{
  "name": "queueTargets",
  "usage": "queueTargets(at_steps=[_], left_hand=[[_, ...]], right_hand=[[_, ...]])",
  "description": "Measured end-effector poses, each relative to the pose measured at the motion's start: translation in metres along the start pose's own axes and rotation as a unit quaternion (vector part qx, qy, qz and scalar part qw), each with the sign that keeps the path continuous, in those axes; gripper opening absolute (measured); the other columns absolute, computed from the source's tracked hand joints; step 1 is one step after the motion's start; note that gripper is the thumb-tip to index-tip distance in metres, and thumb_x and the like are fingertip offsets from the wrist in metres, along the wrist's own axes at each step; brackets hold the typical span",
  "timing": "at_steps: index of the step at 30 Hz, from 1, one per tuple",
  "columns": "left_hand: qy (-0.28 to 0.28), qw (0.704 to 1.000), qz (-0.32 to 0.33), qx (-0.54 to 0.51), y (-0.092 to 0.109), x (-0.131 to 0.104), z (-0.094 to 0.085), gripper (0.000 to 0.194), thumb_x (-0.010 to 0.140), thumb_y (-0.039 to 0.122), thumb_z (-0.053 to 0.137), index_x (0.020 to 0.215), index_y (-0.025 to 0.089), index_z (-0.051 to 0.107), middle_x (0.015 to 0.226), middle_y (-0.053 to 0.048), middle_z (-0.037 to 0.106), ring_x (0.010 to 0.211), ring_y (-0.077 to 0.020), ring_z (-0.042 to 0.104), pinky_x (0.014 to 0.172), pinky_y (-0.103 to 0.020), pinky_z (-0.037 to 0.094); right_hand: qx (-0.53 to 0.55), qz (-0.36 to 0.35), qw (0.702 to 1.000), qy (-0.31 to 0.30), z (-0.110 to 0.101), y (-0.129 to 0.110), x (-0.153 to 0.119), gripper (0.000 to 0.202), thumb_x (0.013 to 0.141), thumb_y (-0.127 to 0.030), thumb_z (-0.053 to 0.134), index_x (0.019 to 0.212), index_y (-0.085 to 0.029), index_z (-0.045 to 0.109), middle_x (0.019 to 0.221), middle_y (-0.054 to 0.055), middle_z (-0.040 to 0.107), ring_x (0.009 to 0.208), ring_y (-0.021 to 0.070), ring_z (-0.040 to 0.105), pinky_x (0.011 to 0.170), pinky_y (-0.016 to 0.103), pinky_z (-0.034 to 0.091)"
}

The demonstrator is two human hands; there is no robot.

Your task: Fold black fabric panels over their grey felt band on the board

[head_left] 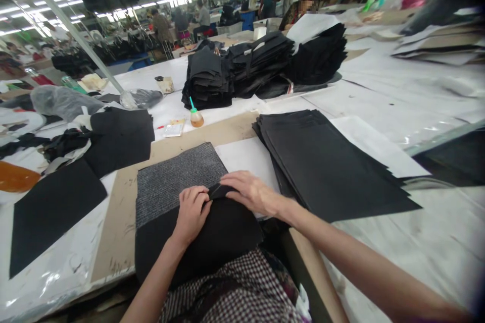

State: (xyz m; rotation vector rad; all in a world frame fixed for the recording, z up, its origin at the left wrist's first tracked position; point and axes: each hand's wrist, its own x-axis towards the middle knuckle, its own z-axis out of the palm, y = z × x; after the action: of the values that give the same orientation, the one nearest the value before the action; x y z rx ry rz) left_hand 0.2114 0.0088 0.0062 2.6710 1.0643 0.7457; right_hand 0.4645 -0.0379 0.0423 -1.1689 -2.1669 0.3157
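Note:
A black fabric panel lies in front of me and hangs over the table's near edge, with its far edge folded or raised. My left hand has curled fingers and a thumb closed on that edge. Close by on its right, my right hand pinches the same edge between thumb and fingers. Beneath and beyond the panel is a grey ribbed fabric piece, its near part covered by the black one. Whether the two pieces are joined cannot be seen.
A stack of black sheets is on the right. More black pieces lie left. Beyond are a small glue bottle with a green nozzle and bundled black panels. A slanted pole rises at left; people work farther back.

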Motion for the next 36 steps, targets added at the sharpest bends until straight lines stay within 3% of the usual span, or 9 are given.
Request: queueTargets(at_steps=[3,5,8,10,14,17,22,27,36], left_hand=[[-0.024,0.999,0.040,-0.013,-0.005,-0.005,-0.002,0.007,0.098,0.020,0.050,0.094,0.021,0.056,0.110,-0.006,0.066,0.106,-0.0203,0.059,0.101,-0.045,0.036],[-0.033,0.999,0.015,-0.035,-0.009,-0.007,-0.003,0.005,0.098,0.023,0.051,0.099,0.022,0.055,0.108,-0.006,0.066,0.104,-0.0205,0.061,0.101,-0.045,0.037],[-0.016,0.995,-0.073,-0.074,-0.014,-0.005,-0.003,0.036,0.092,0.028,0.063,0.124,0.022,0.048,0.107,-0.005,0.066,0.102,-0.0216,0.062,0.100,-0.045,0.040],[-0.021,0.992,-0.098,-0.083,-0.015,0.000,-0.003,0.054,0.089,0.029,0.068,0.136,0.023,0.041,0.108,-0.005,0.066,0.101,-0.0224,0.062,0.100,-0.046,0.041],[-0.064,0.991,-0.087,-0.082,-0.015,0.011,-0.002,0.038,0.090,0.035,0.065,0.125,0.026,0.054,0.111,-0.005,0.066,0.105,-0.0244,0.062,0.097,-0.044,0.044],[-0.052,0.992,-0.087,-0.072,-0.016,0.017,0.002,0.026,0.096,0.034,0.056,0.120,0.025,0.059,0.107,-0.004,0.067,0.101,-0.0222,0.063,0.094,-0.042,0.044],[-0.023,0.999,-0.046,0.000,-0.019,0.018,0.013,0.018,0.099,0.027,0.050,0.106,0.026,0.067,0.100,-0.004,0.067,0.098,-0.0211,0.060,0.091,-0.041,0.041],[-0.014,0.999,0.000,0.029,-0.021,0.017,0.015,0.024,0.100,0.025,0.048,0.115,0.028,0.066,0.097,-0.004,0.064,0.094,-0.0202,0.058,0.092,-0.042,0.040],[-0.049,0.992,0.062,0.099,-0.017,0.017,0.007,0.029,0.100,0.017,0.046,0.116,0.028,0.066,0.100,-0.005,0.063,0.094,-0.0211,0.057,0.095,-0.045,0.037]], right_hand=[[-0.020,-0.033,0.997,-0.060,0.036,-0.003,0.020,0.039,0.094,-0.031,0.062,0.131,-0.020,0.057,0.122,0.010,0.064,0.116,0.0220,0.053,0.101,0.042,0.042],[-0.036,-0.011,0.995,-0.088,0.046,0.005,0.027,0.035,0.089,-0.034,0.069,0.119,-0.019,0.063,0.106,0.008,0.067,0.104,0.0225,0.056,0.095,0.041,0.042],[-0.034,0.035,0.993,-0.111,0.046,0.019,0.031,0.027,0.083,-0.038,0.076,0.100,-0.019,0.068,0.092,0.004,0.066,0.092,0.0215,0.058,0.088,0.038,0.043],[-0.007,0.061,0.992,-0.110,0.042,0.026,0.031,0.029,0.083,-0.039,0.075,0.102,-0.019,0.067,0.095,0.004,0.066,0.092,0.0209,0.059,0.087,0.036,0.044],[0.067,0.089,0.991,-0.075,0.038,0.039,0.027,0.027,0.094,-0.036,0.062,0.115,-0.021,0.066,0.106,0.006,0.067,0.099,0.0191,0.061,0.090,0.033,0.047],[0.071,0.093,0.992,-0.043,0.040,0.048,0.023,0.021,0.098,-0.030,0.055,0.109,-0.022,0.071,0.102,0.005,0.068,0.097,0.0173,0.062,0.089,0.031,0.048],[0.043,0.082,0.995,-0.026,0.044,0.055,0.021,0.017,0.096,-0.025,0.059,0.103,-0.024,0.074,0.098,0.004,0.066,0.096,0.0164,0.061,0.087,0.029,0.049],[0.009,0.051,0.997,-0.052,0.042,0.059,0.023,0.019,0.097,-0.024,0.057,0.102,-0.027,0.075,0.098,0.003,0.066,0.095,0.0155,0.060,0.085,0.028,0.049],[-0.086,-0.024,0.990,-0.109,0.035,0.061,0.023,0.026,0.097,-0.015,0.052,0.107,-0.029,0.071,0.101,0.001,0.064,0.094,0.0158,0.057,0.077,0.025,0.045]])
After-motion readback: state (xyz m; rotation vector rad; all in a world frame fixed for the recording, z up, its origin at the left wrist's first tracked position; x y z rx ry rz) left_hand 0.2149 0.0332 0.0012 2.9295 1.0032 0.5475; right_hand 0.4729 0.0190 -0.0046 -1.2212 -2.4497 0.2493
